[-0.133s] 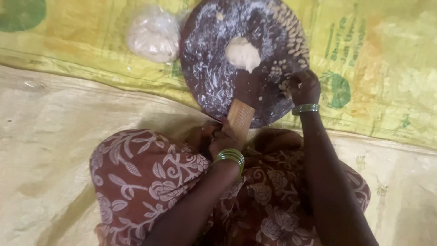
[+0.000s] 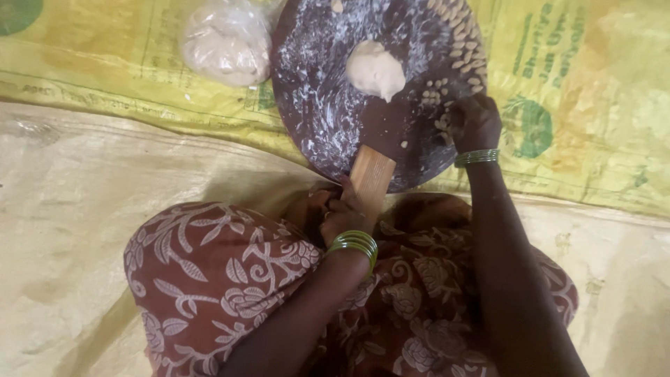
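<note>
Two hands worked at one round, dark board that lay flat on yellow woven sacking spread over the floor. The left hand sat at the board's near edge, its fingers wrapped shut around the pale wooden handle of a flat paddle. That paddle's long axis ran from the hand straight away from the person, and its dark blade reached up to a soft, off-white lump of dough near the board's middle. The dough therefore lay directly beyond the left fingers, along the paddle's line, and the paddle tip was just beside it or touching it.

The right hand rested on the board's right part, curled over a scatter of small pale dough pieces ranged along that rim; whether its fingers pinched one could not be told. It was the nearer hand to those pieces, and lay to the right of the lump.

White floury smears streaked the board. A clear bag of pale dough stood just left of the board. Green bangles ringed both wrists, above patterned maroon cloth.
</note>
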